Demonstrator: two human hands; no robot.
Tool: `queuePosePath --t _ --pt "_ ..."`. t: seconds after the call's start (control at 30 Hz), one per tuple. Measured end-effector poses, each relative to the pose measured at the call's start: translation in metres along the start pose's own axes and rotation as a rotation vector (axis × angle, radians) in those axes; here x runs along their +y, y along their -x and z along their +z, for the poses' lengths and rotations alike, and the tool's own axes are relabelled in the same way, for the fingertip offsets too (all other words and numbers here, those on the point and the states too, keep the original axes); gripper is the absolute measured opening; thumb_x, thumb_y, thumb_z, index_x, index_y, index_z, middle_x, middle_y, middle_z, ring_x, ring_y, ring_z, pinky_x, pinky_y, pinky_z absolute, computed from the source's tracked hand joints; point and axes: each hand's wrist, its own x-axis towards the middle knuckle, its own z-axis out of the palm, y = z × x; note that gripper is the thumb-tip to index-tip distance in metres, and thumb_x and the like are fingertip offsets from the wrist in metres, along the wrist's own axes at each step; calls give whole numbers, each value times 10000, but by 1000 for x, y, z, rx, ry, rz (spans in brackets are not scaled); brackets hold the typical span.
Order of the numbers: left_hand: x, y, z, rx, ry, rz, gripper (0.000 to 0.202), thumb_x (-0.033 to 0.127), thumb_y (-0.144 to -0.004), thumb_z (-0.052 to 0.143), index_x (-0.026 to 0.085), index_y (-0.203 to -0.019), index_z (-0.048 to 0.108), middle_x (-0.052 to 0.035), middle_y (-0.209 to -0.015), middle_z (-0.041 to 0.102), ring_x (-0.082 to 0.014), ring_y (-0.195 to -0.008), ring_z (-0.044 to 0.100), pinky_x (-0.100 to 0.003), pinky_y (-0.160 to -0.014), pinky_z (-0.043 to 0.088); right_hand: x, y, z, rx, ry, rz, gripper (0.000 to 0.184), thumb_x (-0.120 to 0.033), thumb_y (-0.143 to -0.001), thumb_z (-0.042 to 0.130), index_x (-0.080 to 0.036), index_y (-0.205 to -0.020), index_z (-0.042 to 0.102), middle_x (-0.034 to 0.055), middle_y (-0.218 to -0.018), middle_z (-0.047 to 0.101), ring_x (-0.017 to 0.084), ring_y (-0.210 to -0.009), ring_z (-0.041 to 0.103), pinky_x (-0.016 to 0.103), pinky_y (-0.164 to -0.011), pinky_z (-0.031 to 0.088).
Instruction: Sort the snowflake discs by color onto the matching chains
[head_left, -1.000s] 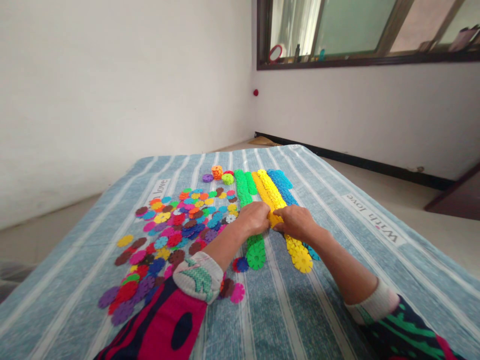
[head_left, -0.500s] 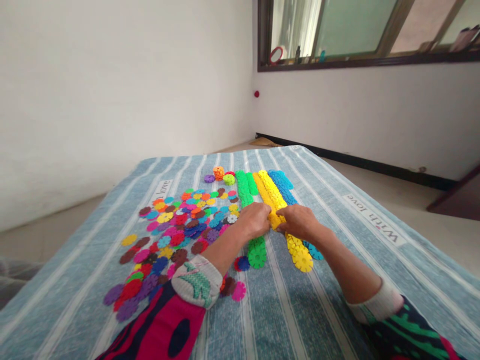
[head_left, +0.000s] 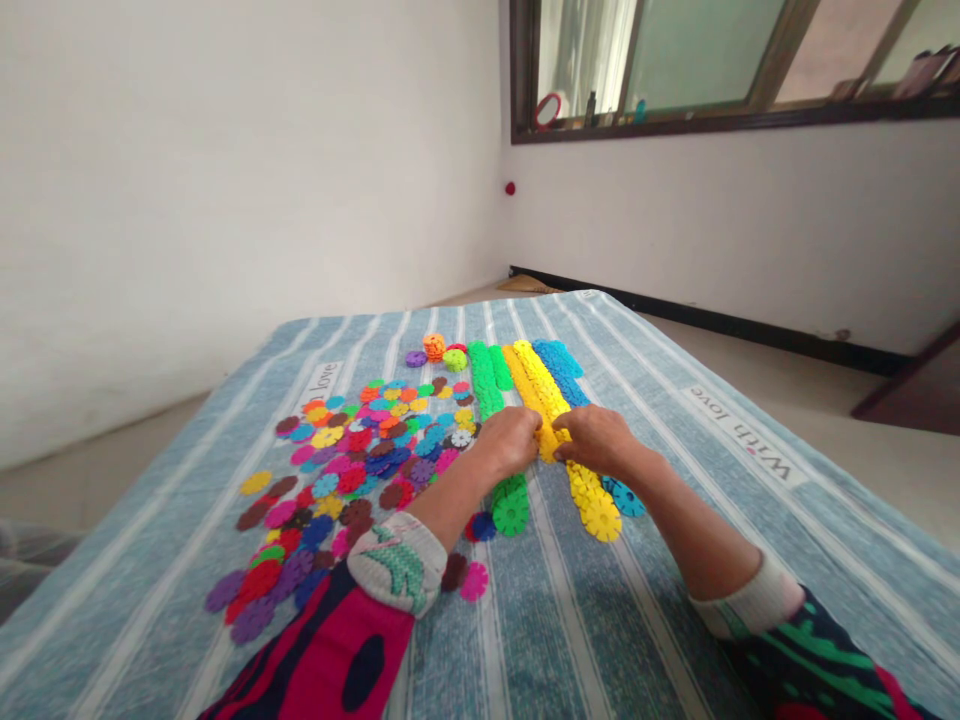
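Observation:
Between my two hands runs a row of orange-yellow notched plastic discs [head_left: 528,392], stacked on edge along the cloth. My left hand [head_left: 510,440] is closed at the near end of this row, from its left side. From the right, my right hand [head_left: 596,438] pinches the same end with bent fingers; the fingertips are partly hidden. A longer row of yellow discs [head_left: 596,505] passes under my right hand. A row of green discs [head_left: 511,508] lies partly hidden behind my left hand and wrist, and blue discs [head_left: 556,360] line up on the far right.
Many loose mixed-colour discs [head_left: 352,470] spread over the left of the striped blue cloth [head_left: 645,650]. A short orange stack [head_left: 433,347] stands at the back beside purple discs [head_left: 416,359] and lime-green discs [head_left: 454,360]. Two walls meet behind, with a window [head_left: 705,60] on the right.
The view has shifted very slightly. Both hands stay at the near end of the orange-yellow row, with hardly any movement.

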Motion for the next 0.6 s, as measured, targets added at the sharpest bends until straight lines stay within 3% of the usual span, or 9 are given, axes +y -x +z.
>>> queuePosePath --t 0.27,0.43,0.6 --pt "-13 18 -13 65 43 -8 185 184 -787 507 190 -839 684 -67 -862 707 -195 -868 645 -266 -718 425 2 5 -5 63 -39 35 352 -354 -892 538 -225 -1201 644 89 -1100 710 270 -1063 634 339 -802 480" --pt "-42 48 -20 102 44 -42 158 212 -792 511 186 -731 655 -42 -793 675 -175 -804 620 -252 -705 406 -4 10 -9 150 -104 46 320 -366 -922 491 -244 -1164 660 75 -1113 708 252 -1049 638 314 -798 457" --pt "-79 91 -25 170 125 -157 178 251 -803 498 219 -757 667 -11 -788 679 -162 -804 612 -236 -742 420 -32 22 -11 179 -133 -93 279 -358 -935 477 -250 -1104 673 58 -1013 734 226 -972 664 274 -747 425"
